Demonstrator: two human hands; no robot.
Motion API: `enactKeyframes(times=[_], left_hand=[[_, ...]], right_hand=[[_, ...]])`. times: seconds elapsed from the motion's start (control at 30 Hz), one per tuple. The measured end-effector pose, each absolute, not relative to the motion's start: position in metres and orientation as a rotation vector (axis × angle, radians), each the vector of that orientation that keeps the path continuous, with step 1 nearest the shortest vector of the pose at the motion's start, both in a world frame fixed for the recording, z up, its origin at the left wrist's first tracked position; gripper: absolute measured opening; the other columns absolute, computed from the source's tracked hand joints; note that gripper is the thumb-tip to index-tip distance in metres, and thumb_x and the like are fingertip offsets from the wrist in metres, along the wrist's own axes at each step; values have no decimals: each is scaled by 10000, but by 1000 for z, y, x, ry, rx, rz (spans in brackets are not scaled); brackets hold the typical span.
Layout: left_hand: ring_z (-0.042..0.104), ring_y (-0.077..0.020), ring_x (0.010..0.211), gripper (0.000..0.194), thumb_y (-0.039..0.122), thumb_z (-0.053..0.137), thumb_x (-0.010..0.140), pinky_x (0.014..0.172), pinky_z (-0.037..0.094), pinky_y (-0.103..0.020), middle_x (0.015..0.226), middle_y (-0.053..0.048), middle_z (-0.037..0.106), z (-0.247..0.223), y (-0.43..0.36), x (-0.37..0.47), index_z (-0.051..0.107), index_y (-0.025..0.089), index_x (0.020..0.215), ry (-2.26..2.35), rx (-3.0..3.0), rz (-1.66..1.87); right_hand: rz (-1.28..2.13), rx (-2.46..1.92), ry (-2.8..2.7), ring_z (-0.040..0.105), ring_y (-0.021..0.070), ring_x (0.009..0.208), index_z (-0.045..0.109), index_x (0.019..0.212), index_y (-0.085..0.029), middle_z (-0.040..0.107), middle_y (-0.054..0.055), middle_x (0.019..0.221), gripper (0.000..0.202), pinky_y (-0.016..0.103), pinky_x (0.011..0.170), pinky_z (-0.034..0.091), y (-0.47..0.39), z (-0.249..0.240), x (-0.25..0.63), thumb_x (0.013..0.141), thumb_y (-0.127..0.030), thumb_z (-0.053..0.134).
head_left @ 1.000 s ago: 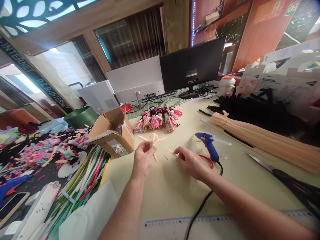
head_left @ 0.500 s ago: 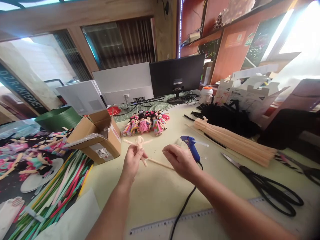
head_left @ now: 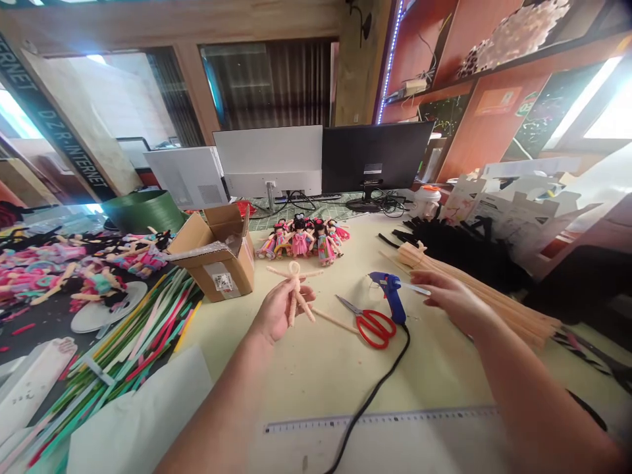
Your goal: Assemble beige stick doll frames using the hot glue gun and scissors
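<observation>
Two hands over a pale yellow-green table (head_left: pixel 306 368), cluttered on both sides.

Largest items first: two monitors (head_left: pixel 375 158) seen from behind at the far edge; a long bundle of tan pipe-cleaner stems (head_left: pixel 494 299) lying on the right, long axis running from far-left to near-right; an open cardboard box (head_left: pixel 217 257) left of centre; a clear ruler (head_left: pixel 385 421) along the near edge; a row of finished dolls (head_left: pixel 303 240) in pink dresses behind the work spot.

Smaller: blue glue gun (head_left: pixel 390 296), nozzle pointing right, black cord trailing toward the near edge; red-handled scissors (head_left: pixel 370 322) just left of it, blades pointing far-left.

Left hand (head_left: pixel 279 309): closed around a tan pipe-cleaner doll frame (head_left: pixel 295 289), gripped at the legs, held upright off the table, loop head up, arms spread sideways.

Right hand (head_left: pixel 451 299): fingers loosely extended, palm down, holding nothing that I can see, resting at or just above the near side of the stem bundle, right of the glue gun.

Key relation: bundle lies right of the frame, well apart from it, with gun and scissors between; right hand is the nearer one.

Change from half a second ago: right hand was beside the left, pinching a loose stem at the frame; it is now off to the right, and a loose stem (head_left: pixel 336 320) lies on the table by the scissors.
</observation>
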State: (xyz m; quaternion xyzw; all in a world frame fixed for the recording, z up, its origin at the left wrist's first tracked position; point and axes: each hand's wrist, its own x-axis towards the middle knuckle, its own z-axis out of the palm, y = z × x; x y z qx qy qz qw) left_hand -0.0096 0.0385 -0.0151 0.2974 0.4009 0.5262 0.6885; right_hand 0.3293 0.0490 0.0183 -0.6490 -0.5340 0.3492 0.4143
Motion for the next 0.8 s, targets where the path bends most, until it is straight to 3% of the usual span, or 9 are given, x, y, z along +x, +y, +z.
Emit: enactKeyframes(times=[0.07,0.17,0.4,0.6,0.8], left_hand=[[683,-201,825,280,320,582,840,648,534,-283,886,-77,689,-16,38,-10,614,162,1069,872,678,1155],[682,-211,853,292,339,608,827,666,540,-295,929,-96,694,-19,38,-11,627,167,1062,826,708,1142],[672,-218,884,333,339,716,741,724,528,-330,941,-91,699,-20,38,-13,650,190,1031,779,730,1146],[643,-171,844,276,363,748,702,642,449,-226,846,-73,691,-19,39,-11,654,154,855,897,907,1269],[613,-151,776,298,343,752,675,701,446,-251,825,-40,675,-18,41,-8,630,165,880,1151,1131,1455]], right_hand=[[1017,-1677,-1483,610,172,758,681,937,-207,685,63,913,319,233,550,453,47,7,319,676,-389,686],[1040,-1673,-1562,556,140,603,682,817,-183,652,33,704,275,237,488,381,45,-2,299,734,-441,633],[966,-1731,-1542,507,136,500,662,772,-164,557,-9,556,200,259,459,390,56,-5,290,681,-342,650],[1096,-1479,-1417,548,125,628,640,899,-158,611,34,802,275,234,501,418,49,25,269,674,-316,656],[1263,-1294,-1412,567,146,700,656,933,-173,622,33,815,312,243,552,435,38,36,232,679,-350,696]])
